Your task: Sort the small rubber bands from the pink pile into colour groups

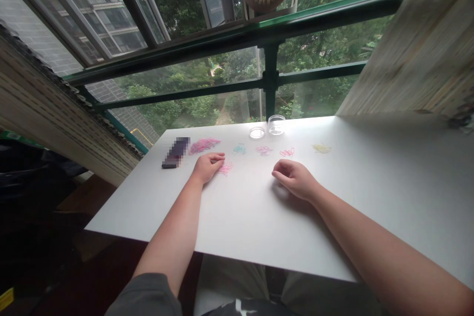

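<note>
On the white table point(237, 217) lie small piles of thin coloured loops, too small to tell whether they are paper clips or bands. My left hand point(208, 166) is beside a little pink pile point(225, 168), its fingers and thumb drawn together. Whatever may be in that pinch is hidden. Behind it spreads a larger pink and purple heap point(204, 145). My right hand point(294, 177) is curled, thumb against the fingers, in front of a red-pink pile point(287, 152); its contents, if any, do not show. A teal pile point(239, 148) and a pink-purple pile point(264, 150) lie between the hands.
A yellow pile point(321, 148) lies at the right. At the back edge stand a clear round jar point(276, 126) and a clear lid point(256, 133). A dark, pixelated flat object point(176, 152) is at the left. Green window rails point(272, 74) rise behind the table.
</note>
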`<state>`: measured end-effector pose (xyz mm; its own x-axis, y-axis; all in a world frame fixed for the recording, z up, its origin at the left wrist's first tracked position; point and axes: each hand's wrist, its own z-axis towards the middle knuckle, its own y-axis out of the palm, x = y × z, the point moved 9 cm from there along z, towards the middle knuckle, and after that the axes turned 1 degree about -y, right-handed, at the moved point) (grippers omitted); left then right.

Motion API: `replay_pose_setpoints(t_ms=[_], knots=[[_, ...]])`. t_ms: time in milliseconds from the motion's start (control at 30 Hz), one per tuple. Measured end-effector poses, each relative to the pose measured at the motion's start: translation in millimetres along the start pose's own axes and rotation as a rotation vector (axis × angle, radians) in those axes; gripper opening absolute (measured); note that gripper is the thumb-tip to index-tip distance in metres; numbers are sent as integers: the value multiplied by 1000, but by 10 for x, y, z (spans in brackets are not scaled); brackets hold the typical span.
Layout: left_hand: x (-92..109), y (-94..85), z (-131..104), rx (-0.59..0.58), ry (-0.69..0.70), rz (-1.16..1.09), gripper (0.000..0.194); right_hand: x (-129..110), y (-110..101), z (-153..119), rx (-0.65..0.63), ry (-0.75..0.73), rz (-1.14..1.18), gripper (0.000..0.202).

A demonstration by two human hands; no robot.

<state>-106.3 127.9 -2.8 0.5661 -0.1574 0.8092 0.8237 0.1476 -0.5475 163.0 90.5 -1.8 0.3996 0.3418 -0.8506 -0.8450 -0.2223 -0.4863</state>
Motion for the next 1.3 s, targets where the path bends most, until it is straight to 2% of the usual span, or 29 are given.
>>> replay_pose_setpoints(t_ms=[367,667,1000,1300], knots=[[-157,41,57,-6,-18,-114,33,0,-6,6,2,-4,-35,13],[-109,23,64,-3,20,27,25,1,-10,-1,3,4,-41,14],[-121,-2,82,22,0,86,27,8,-15,8,4,6,-38,13],[-83,17,81,19,-10,-5,23,16,-8,0,-3,8,-37,12]])
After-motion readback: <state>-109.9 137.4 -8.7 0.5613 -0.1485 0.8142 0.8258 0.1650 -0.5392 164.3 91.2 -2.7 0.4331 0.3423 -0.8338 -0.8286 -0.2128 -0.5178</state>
